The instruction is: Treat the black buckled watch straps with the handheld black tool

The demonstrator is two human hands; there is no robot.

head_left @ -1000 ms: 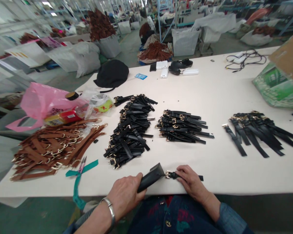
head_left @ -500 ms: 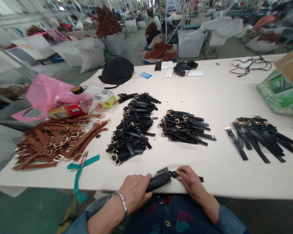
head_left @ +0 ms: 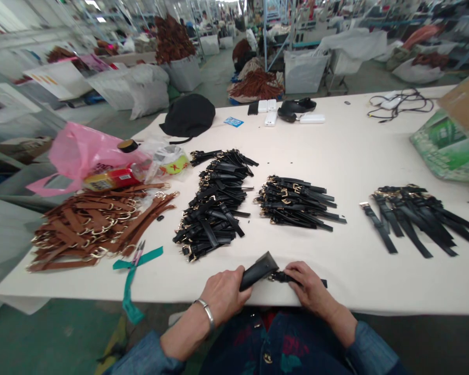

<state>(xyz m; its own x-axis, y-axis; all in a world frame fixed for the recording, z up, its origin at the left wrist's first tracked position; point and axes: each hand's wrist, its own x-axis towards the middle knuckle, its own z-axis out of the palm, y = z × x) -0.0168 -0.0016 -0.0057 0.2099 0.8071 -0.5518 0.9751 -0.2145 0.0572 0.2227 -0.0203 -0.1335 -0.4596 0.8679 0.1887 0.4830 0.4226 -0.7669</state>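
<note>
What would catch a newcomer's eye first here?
Piles of black buckled straps fill the table's middle and right; a brown strap heap lies at its left, near a pink bag. At the near edge, the left hand grips a black wedge against a black strap under the right hand.

A wide white worktable [head_left: 336,151] stretches away from the fingers [head_left: 294,270]. Well beyond them, past its far edge, a grey-green floor [head_left: 214,78] is crowded with white sacks [head_left: 300,70], one heaped with brown straps [head_left: 172,39]. Blue metal posts [head_left: 264,31] rise farther back, and ceiling lights [head_left: 89,4] glow up to the left.
</note>
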